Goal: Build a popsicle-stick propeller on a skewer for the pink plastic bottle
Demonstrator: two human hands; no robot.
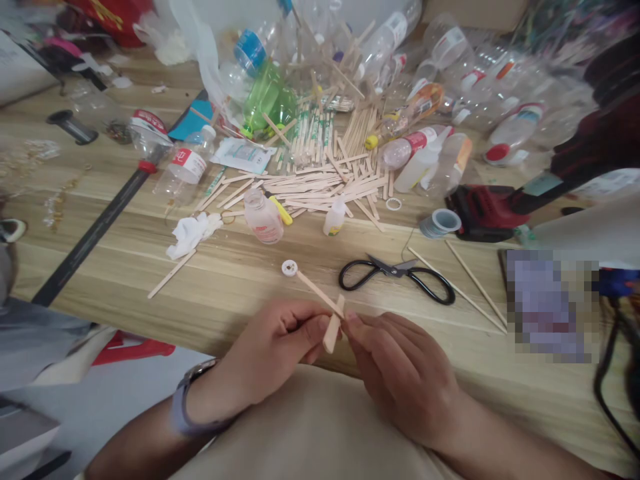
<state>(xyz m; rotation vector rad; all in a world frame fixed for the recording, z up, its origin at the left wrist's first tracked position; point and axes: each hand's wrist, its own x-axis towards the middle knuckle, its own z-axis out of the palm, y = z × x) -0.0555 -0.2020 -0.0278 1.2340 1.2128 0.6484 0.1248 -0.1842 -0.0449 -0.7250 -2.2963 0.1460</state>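
Near the table's front edge, my left hand (273, 350) is closed, its thumb and fingers pinching a short wooden craft stick piece (331, 335). This piece crosses a longer craft stick (318, 289), which points away to the upper left with a white round disc (289, 268) at its far end. Pressed against the crossing from the right are the thumb and fingertips of my right hand (407, 373), also closed. My fingers hide part of the joint. Just beyond my hands lie black-handled scissors (395, 270), blades slightly apart.
A small glue bottle (334, 219), an uncapped plastic bottle (263, 217) and a yellow cutter (280, 208) stand or lie before a pile of craft sticks (320, 187). Plastic bottles (385, 47) crowd the back. Right: wire spool (440, 223), red-black power tool (493, 212), thin sticks (475, 283).
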